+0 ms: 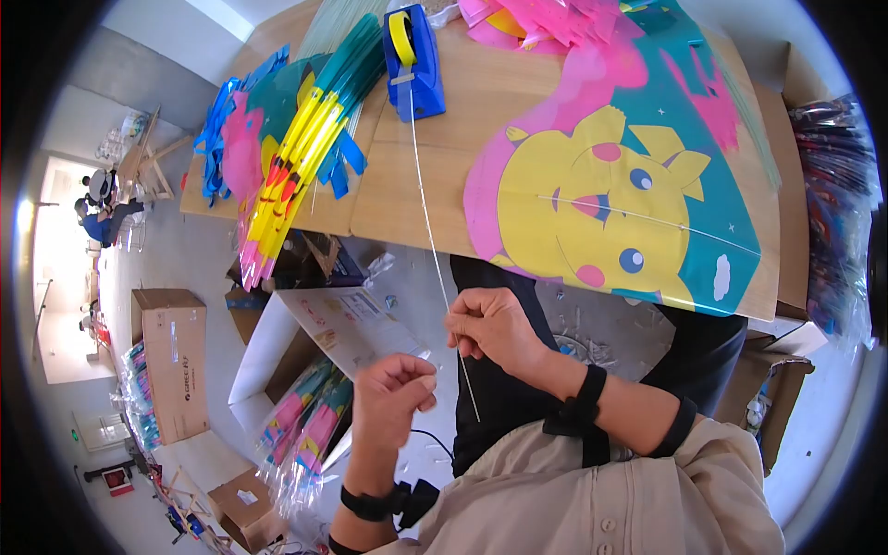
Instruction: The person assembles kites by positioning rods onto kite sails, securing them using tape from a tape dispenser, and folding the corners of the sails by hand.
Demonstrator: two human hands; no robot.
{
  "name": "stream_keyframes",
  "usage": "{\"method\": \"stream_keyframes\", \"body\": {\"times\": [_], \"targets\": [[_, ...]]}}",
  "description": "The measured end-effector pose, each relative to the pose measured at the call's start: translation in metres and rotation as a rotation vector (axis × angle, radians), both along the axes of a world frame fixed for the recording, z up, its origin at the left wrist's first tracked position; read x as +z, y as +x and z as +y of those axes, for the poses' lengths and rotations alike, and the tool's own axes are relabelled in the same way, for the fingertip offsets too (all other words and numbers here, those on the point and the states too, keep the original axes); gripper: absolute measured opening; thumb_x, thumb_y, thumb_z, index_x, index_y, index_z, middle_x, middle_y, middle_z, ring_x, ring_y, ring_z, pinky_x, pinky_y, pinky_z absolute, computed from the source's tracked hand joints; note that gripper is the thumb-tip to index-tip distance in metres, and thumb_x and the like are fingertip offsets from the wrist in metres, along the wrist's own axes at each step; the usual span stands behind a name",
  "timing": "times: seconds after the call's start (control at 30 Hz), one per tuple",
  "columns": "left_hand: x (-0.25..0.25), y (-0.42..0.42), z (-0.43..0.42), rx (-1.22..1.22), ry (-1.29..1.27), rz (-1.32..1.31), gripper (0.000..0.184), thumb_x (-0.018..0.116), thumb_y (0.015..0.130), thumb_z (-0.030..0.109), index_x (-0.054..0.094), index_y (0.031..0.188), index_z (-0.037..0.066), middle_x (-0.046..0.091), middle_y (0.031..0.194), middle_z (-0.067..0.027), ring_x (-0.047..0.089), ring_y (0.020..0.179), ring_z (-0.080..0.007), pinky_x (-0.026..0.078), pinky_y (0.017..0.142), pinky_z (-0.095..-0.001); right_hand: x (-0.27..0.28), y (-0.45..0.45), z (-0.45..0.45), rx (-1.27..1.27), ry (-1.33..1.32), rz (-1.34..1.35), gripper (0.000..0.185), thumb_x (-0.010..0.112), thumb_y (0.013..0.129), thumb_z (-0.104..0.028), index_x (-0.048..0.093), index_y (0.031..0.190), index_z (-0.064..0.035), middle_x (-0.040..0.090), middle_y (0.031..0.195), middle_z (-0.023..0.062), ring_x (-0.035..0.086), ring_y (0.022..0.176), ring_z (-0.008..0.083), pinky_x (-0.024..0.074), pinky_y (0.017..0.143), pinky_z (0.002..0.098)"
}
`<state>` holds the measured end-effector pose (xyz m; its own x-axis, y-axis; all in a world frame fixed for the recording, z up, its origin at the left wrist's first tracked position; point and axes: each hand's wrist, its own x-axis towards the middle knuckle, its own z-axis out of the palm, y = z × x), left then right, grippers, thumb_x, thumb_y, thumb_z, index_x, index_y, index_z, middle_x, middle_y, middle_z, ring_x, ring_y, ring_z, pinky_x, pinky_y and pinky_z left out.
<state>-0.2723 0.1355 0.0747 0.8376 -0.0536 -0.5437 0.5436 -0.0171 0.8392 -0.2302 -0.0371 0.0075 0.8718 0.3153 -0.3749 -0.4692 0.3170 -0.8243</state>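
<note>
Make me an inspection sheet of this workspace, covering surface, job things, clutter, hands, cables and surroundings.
Surface: light brown wooden table, with a visible seam.
Job's things: thin white rod runs from the blue plastic tape dispenser past the table's near edge; yellow, pink and teal printed sheet lies spread at the right.
Clutter: glossy yellow-and-green folded bundle and blue ribbon strips at the table's left.
Hands: right hand pinches the rod; left hand is curled, apart from it, contents unclear.
Cables: thin black cord beside the left forearm.
Surroundings: brown cardboard box at far left.
</note>
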Motion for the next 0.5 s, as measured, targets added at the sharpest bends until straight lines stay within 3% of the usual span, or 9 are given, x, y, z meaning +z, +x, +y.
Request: {"method": "stream_keyframes", "body": {"times": [0.07, 0.1, 0.3, 0.4, 0.5], "targets": [[0.002, -0.026, -0.003, -0.029, 0.010, 0.111, 0.012, 0.065, 0.072, -0.004, 0.061, 0.083, -0.006, 0.059, 0.068, -0.0051, 0.053, 0.052, -0.0097, 0.042, 0.050, -0.0216, 0.001, 0.000, 0.003, -0.006, -0.001, 0.010, 0.013, 0.060, 0.088, -0.008, 0.060, 0.076, -0.0020, 0.063, 0.066, 0.0050, 0.055, 0.050, 0.0046, 0.0414, 0.043, 0.0183], [0.003, -0.037, -0.009, 0.041, -0.117, 0.155, 0.011, 0.065, 0.073, -0.005, 0.061, 0.083, -0.007, 0.059, 0.068, -0.0059, 0.054, 0.052, -0.0103, 0.042, 0.050, -0.0214, 0.002, 0.000, 0.005, -0.002, 0.000, 0.010, 0.013, 0.060, 0.088, -0.008, 0.060, 0.076, -0.0020, 0.063, 0.066, 0.0050, 0.055, 0.050, 0.0046, 0.0414, 0.043, 0.0183], [-0.001, -0.049, -0.006, 0.056, -0.127, 0.204, 0.022, 0.064, 0.072, -0.007, 0.058, 0.094, -0.009, 0.060, 0.071, -0.0077, 0.054, 0.055, -0.0114, 0.042, 0.051, -0.0218, 0.004, -0.009, 0.010, -0.006, -0.025, 0.024, 0.014, 0.059, 0.088, -0.008, 0.059, 0.076, -0.0013, 0.063, 0.066, 0.0050, 0.055, 0.051, 0.0052, 0.0421, 0.044, 0.0188], [0.006, -0.047, 0.003, -0.031, -0.067, 0.187, 0.033, 0.067, 0.071, -0.007, 0.057, 0.103, -0.007, 0.064, 0.079, -0.0076, 0.061, 0.067, -0.0099, 0.048, 0.060, -0.0210, 0.007, -0.013, 0.000, 0.008, -0.166, 0.017, 0.014, 0.059, 0.088, -0.007, 0.059, 0.076, -0.0007, 0.063, 0.066, 0.0057, 0.057, 0.052, 0.0066, 0.0437, 0.044, 0.0193], [0.000, -0.048, 0.017, -0.057, -0.188, 0.169, 0.032, 0.067, 0.070, -0.008, 0.059, 0.102, -0.006, 0.064, 0.080, -0.0074, 0.060, 0.068, -0.0092, 0.048, 0.061, -0.0209, 0.007, 0.017, -0.008, -0.137, -0.212, 0.071, 0.014, 0.060, 0.086, -0.008, 0.059, 0.075, 0.0012, 0.063, 0.066, 0.0081, 0.057, 0.050, 0.0084, 0.0457, 0.043, 0.0207]]}}
